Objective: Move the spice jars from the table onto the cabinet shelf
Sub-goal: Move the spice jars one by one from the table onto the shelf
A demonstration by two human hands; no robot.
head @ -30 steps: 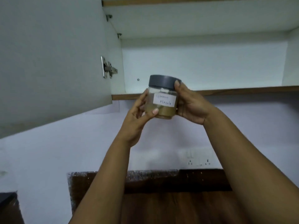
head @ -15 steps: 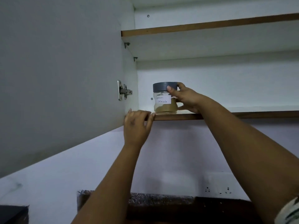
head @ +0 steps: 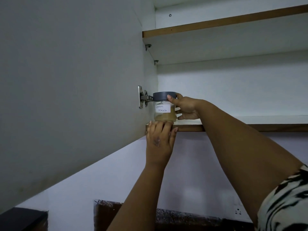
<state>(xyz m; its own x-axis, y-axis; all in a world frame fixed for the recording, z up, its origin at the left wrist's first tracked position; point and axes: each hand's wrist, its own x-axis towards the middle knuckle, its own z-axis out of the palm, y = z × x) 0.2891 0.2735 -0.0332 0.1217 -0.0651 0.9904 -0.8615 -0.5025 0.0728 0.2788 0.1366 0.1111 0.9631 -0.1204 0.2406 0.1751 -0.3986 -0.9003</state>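
Note:
A clear spice jar (head: 162, 114) with a grey lid and a white label reading "Garam Masala" stands upright on the lower cabinet shelf (head: 250, 120), at its far left end next to the cabinet's side wall. My right hand (head: 185, 108) grips the jar from the right, thumb on the lid and fingers round the glass. My left hand (head: 159, 139) rests on the shelf's brown front edge just below the jar, fingers hooked over the edge. Brown powder fills the jar's lower part.
The open cabinet door (head: 70, 80) stands close on the left, its metal hinge (head: 143, 97) right beside the jar's lid. An upper shelf (head: 233, 22) lies above. The table's dark edge (head: 166, 215) and a wall socket (head: 238, 211) show at the bottom.
The jar went from being held in both hands below the cabinet up onto the lower shelf, then slid left toward the hinge. My left hand let go and moved to the shelf edge.

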